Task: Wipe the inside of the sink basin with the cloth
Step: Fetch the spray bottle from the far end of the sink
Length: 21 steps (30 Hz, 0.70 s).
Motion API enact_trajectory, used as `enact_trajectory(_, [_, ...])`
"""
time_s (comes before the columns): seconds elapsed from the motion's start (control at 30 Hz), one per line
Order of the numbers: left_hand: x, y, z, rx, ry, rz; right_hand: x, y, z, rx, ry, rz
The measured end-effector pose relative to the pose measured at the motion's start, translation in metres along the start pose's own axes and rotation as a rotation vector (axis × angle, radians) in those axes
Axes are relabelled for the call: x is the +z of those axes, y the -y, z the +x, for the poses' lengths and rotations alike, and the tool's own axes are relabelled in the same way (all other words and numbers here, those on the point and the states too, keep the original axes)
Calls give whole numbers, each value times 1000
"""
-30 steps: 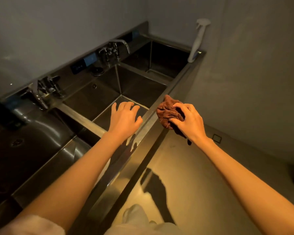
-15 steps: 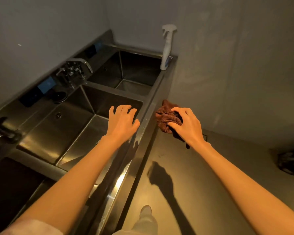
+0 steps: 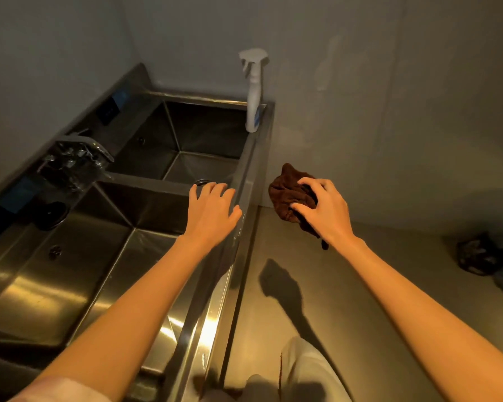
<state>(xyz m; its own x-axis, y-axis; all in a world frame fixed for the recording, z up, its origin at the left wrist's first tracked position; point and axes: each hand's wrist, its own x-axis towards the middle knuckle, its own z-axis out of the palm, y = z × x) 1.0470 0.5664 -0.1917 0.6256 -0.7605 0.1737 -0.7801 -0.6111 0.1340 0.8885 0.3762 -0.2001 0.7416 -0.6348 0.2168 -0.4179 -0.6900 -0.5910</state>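
Spray bottle (image 3: 253, 94) on sink rim (image 3: 246, 169) | faucet (image 3: 79, 155) left | cloth (image 3: 291, 195) gripped

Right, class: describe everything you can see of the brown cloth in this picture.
The crumpled dark brown cloth looks soft and fuzzy, like terry or microfibre. It is bunched into a ball, with a tail hanging below the wrist. The right hand has it in its grip, fingers curled over the top. It is held in the air outside the stainless steel sink, to the right of the front rim, not in a basin.

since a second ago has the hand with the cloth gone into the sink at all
No. The right hand and brown cloth remain outside the sink's front rim, over the floor.
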Motion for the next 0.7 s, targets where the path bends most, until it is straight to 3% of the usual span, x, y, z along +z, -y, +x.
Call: enact_trajectory(0.7, [41,-73,207,-109,-22,74,-38,-104,213,-53,32,1])
